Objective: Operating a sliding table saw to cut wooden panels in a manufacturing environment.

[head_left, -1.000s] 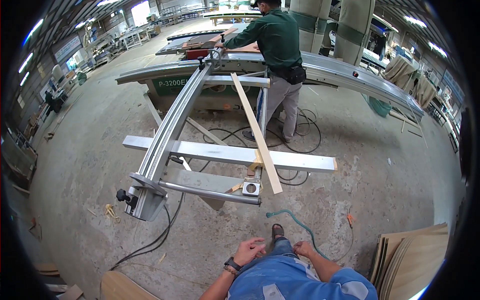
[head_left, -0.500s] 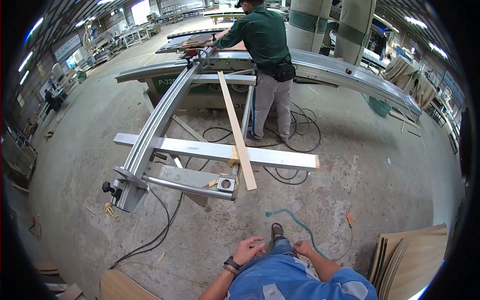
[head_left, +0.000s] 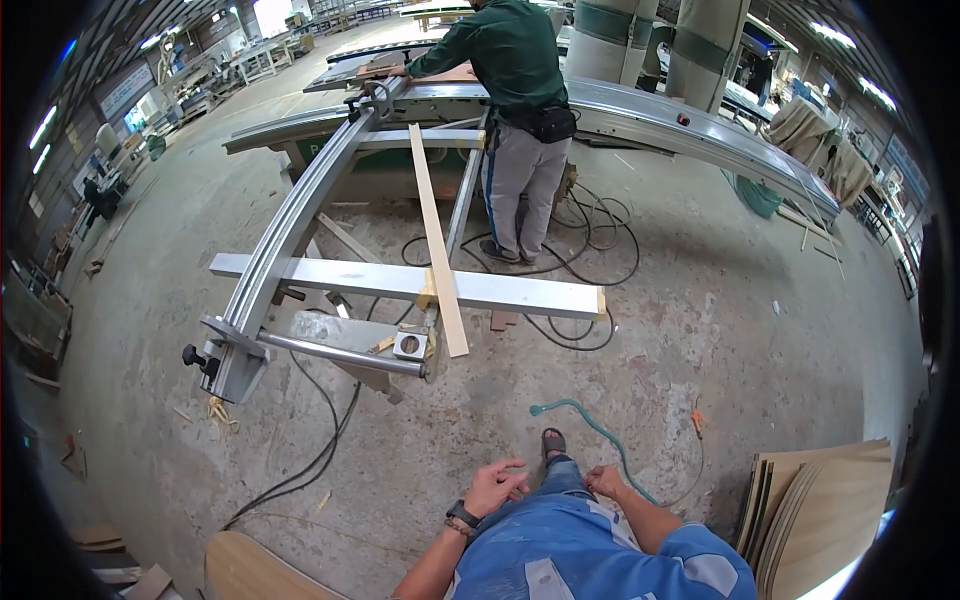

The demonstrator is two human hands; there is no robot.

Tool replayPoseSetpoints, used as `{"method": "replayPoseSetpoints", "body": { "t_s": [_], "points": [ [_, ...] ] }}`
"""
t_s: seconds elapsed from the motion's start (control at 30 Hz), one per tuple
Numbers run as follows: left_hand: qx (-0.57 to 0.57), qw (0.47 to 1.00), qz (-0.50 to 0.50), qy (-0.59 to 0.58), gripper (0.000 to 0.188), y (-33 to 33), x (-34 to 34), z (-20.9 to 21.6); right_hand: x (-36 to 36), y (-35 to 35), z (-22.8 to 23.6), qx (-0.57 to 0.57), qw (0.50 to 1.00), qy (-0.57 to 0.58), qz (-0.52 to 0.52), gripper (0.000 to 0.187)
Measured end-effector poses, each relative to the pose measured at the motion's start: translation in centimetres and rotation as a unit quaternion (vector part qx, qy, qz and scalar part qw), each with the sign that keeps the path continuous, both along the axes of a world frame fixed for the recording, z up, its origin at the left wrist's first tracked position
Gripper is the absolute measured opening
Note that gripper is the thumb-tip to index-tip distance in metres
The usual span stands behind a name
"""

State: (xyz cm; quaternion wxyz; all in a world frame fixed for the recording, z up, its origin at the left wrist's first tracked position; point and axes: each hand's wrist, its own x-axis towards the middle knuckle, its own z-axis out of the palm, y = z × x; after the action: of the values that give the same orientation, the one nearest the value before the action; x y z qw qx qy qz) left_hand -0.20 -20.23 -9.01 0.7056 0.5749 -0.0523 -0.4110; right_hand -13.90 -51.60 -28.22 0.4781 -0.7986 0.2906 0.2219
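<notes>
Grip loosely spread in left hand [head_left: 496, 487], unclear in right hand [head_left: 604, 481]; we counted one wooden strip [head_left: 436, 238], one green hose [head_left: 611, 437].

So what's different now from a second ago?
The metal frame has slid to the left, carrying the wooden strip with it, and the worker in the green shirt has moved left too. Your left hand and right hand stayed in front of you, with nothing visibly picked up. The stacked boards haven't moved.
</notes>
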Motion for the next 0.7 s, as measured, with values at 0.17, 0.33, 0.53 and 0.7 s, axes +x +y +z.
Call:
{"method": "replayPoseSetpoints", "body": {
  "t_s": [0.17, 0.33, 0.53, 0.7],
  "points": [
    [-0.022, 1.000, 0.008, 0.006, 0.034, -1.7, -1.1, -0.4, -0.8, -1.6, 0.7, -0.024, 1.000, 0.014, 0.014, 0.027],
    [-0.031, 0.999, 0.014, 0.013, 0.035, -3.2, -2.1, -0.9, -1.7, -3.3, 0.4, -0.037, 0.999, 0.014, 0.029, 0.029],
    [-0.029, 0.999, 0.017, 0.017, 0.035, -5.3, -2.8, -0.5, -2.6, -5.4, -0.1, -0.017, 1.000, 0.011, 0.007, 0.028],
    [-0.031, 0.999, 0.023, 0.012, 0.035, -7.0, -3.7, -0.9, -3.3, -7.2, 0.2, -0.029, 0.999, 0.020, 0.020, 0.027]
  ]
}}
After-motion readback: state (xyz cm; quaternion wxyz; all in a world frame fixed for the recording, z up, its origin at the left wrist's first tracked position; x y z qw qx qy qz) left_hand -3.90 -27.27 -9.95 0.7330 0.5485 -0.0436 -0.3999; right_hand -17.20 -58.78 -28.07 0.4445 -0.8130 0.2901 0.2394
